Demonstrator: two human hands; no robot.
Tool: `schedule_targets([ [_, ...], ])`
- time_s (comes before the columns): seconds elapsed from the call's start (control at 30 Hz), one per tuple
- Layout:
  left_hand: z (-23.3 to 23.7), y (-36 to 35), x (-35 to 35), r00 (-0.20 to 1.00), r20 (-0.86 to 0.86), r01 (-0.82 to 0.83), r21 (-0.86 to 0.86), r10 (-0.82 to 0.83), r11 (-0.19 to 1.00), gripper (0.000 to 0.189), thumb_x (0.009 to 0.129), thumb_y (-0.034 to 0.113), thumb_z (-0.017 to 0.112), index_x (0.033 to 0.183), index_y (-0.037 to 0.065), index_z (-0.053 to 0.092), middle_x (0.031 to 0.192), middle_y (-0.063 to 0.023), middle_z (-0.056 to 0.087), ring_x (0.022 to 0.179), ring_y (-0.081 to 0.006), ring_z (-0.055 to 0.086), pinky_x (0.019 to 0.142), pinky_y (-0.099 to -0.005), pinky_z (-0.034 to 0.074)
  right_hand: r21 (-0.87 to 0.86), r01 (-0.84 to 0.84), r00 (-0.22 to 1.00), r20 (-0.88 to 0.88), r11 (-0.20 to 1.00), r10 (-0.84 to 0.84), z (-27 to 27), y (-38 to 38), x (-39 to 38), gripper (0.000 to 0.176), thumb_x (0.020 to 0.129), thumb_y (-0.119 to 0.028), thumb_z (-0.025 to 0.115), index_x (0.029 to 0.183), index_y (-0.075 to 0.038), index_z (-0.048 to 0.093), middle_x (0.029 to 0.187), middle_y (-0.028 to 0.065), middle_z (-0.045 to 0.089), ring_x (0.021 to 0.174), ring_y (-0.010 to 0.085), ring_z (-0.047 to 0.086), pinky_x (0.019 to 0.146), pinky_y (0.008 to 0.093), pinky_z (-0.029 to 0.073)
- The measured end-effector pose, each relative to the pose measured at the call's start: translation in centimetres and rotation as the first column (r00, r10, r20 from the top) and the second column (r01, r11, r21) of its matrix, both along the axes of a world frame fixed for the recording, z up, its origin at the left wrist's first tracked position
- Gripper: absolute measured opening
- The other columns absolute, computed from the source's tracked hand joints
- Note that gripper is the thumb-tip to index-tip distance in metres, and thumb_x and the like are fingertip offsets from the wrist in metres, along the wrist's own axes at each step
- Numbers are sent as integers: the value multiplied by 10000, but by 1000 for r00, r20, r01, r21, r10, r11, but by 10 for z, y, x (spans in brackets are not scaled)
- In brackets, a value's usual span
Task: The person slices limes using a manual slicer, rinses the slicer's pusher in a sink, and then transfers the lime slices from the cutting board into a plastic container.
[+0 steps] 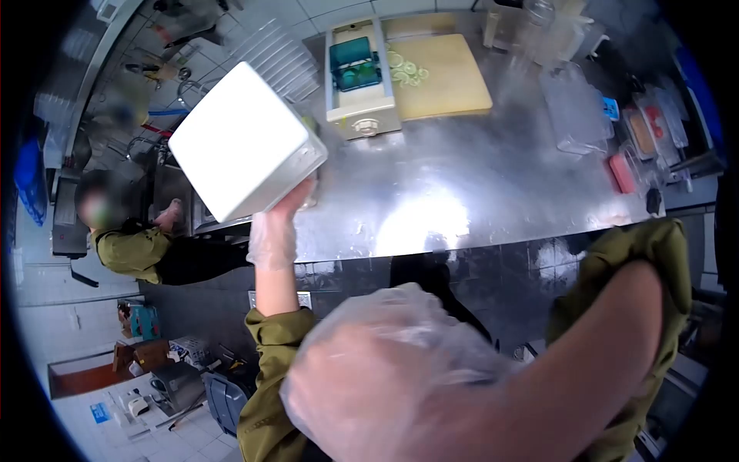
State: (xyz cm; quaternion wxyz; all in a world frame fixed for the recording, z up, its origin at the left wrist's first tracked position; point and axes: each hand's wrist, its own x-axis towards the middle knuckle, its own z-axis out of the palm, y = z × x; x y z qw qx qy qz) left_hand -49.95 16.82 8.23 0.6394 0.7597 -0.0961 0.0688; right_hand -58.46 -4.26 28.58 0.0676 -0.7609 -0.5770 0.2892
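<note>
My left hand (pixel 275 235), in a clear plastic glove, grips a white square container (pixel 242 142) from below, near one corner. The container is held tilted over the left part of the steel counter, with a broad white face toward me. What it holds, if anything, is hidden. My right hand (pixel 377 377), also gloved in loose clear plastic, is very close to the camera, in front of my body. Blur and the glove hide its fingers. Beyond the container stands a cream slicer (pixel 364 123) with a teal part (pixel 354 64). Several pale green sliced rings (pixel 408 73) lie beside it on a cutting board (pixel 454 77).
The steel counter (pixel 346 223) stretches across in front of me. Clear bins (pixel 573 108) and food containers (pixel 643 135) stand at its right. A ribbed clear tray (pixel 281 61) is at the far left. A co-worker (pixel 131 250) stands left, beside the sink.
</note>
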Motion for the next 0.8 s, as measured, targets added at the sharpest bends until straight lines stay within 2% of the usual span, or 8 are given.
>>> schedule_targets([
  [0.13, 19, -4, -11, 985, -115, -168, -490, 128, 855, 305, 949, 292, 483, 1046, 29, 602, 1016, -83, 627, 901, -164, 591, 780, -281, 471, 36, 70, 992, -104, 997, -66, -3, 3, 3, 351, 846, -269, 578, 1096, -23, 554, 930, 120, 613, 799, 226, 623, 694, 371, 541],
  [0.23, 25, 16, -12, 953, -124, -292, -620, 277, 728, 328, 958, 311, 472, 1003, 25, 626, 978, -77, 640, 858, -152, 603, 751, -270, 475, 24, 403, 870, -319, 915, -375, -23, -5, 16, 362, 839, -279, 586, 1090, -21, 550, 950, 129, 612, 808, 231, 626, 700, 373, 546],
  [0.33, 23, 65, -17, 939, 277, -188, -84, 204, 979, 310, 962, 294, 472, 923, 13, 595, 824, -40, 631, 712, -98, 579, 656, -227, 456, 366, 717, 697, -344, 594, -629, -98, -4, 34, 539, 802, -366, 637, 1186, -24, 476, 1097, 169, 575, 972, 279, 583, 830, 417, 496],
  [0.37, 27, 57, -22, 903, 297, -278, -146, 310, 950, 184, 886, 163, 538, 803, 2, 575, 683, 6, 528, 617, -50, 444, 543, -215, 372, 517, 706, 664, -246, 483, -706, -118, 8, 37, 631, 747, -348, 689, 1236, -30, 449, 1139, 170, 560, 1053, 304, 554, 904, 429, 468],
  [0.47, 32, 85, -30, 873, 372, -327, -35, 316, 944, 92, 820, 42, 536, 797, -39, 575, 709, -25, 566, 657, -77, 522, 614, -226, 444, 692, 647, 661, -301, 320, -687, -152, 59, 49, 885, 629, -363, 762, 1344, -26, 365, 1292, 180, 459, 1214, 317, 434, 1046, 432, 347],
  [0.57, 41, 136, -34, 773, 594, -436, 241, 223, 867, 166, 713, 108, 622, 828, -10, 596, 746, -121, 587, 647, -237, 610, 632, -288, 494, 721, 577, 741, -267, 383, -616, -152, 120, 59, 1076, 550, -343, 801, 1421, -25, 255, 1377, 183, 344, 1278, 328, 346, 1101, 423, 264],
  [0.63, 53, 172, -41, 750, 646, -462, 357, 143, 812, 260, 659, 186, 670, 837, 9, 604, 765, -142, 584, 665, -305, 612, 631, -324, 511, 724, 445, 772, -12, 526, -636, -150, 172, 63, 1122, 518, -295, 818, 1431, -12, 232, 1359, 201, 347, 1256, 374, 352, 1090, 442, 256],
  [0.8, 46, 299, -43, 700, 703, -540, 406, 126, 737, 346, 596, 270, 701, 814, 21, 602, 732, -100, 574, 599, -268, 603, 545, -332, 504, 803, 357, 790, 14, 478, -613, -158, 316, 70, 1133, 471, -286, 826, 1398, 39, 262, 1285, 227, 407, 1184, 391, 397, 1024, 459, 311],
])
